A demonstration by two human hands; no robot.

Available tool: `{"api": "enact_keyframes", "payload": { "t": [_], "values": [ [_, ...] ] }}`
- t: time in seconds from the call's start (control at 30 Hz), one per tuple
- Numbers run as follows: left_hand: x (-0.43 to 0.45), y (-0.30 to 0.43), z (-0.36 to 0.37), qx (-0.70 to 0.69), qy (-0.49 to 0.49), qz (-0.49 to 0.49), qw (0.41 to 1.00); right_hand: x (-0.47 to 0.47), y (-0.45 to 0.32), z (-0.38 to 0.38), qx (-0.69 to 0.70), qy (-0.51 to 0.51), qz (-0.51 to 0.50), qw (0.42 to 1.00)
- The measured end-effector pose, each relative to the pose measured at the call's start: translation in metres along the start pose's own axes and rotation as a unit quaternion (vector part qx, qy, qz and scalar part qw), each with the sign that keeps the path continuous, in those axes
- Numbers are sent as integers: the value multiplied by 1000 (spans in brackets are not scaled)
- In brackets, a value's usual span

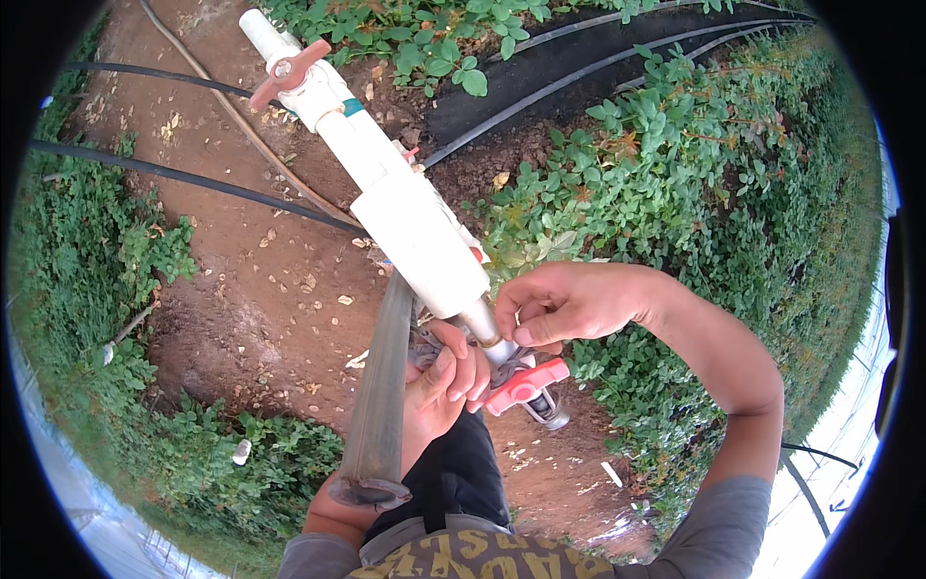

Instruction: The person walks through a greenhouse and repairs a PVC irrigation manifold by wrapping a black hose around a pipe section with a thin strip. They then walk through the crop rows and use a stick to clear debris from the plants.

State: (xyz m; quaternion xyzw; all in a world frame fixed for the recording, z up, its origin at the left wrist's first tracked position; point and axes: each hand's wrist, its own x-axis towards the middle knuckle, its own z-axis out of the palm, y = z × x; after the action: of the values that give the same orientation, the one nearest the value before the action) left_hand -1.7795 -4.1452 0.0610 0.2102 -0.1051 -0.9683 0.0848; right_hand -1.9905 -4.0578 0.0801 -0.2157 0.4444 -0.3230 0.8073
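Observation:
A white plastic pipe assembly (419, 246) runs diagonally before me, a faded red valve handle (291, 74) at its upper end and a brighter red one (528, 387) at its lower end. My left hand (450, 373) has its fingers curled just left of the lower pipe, against a grey strip of cloth or film (508, 367) wound about it. Whether the strip is in its grasp is unclear. Thumb and fingers of my right hand (553, 307) are bent close together beside the pipe's right side; anything thin between them cannot be made out. A grey post or tube (376, 405) crosses in front of my left forearm.
Leafy green plants (680, 166) grow on both sides of a brown soil path (239, 289). Black hoses (195, 177) and a brown hose (246, 123) cross the soil. Dark pipes lie over black sheeting (477, 108) at the top. A clear-bodied fitting (548, 412) sits below the lower valve.

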Motion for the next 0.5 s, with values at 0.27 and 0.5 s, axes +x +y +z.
{"api": "enact_keyframes", "payload": {
  "t": [0.27, 0.5],
  "values": [
    [-17, 17, -7, 72, 33, -76, 994, -12, 39, 13, 160, 141, -50, 976],
    [-28, 25, -10, 117, 55, -56, 990, -14, 48, 3, 97, 155, -121, 976]
  ]
}}
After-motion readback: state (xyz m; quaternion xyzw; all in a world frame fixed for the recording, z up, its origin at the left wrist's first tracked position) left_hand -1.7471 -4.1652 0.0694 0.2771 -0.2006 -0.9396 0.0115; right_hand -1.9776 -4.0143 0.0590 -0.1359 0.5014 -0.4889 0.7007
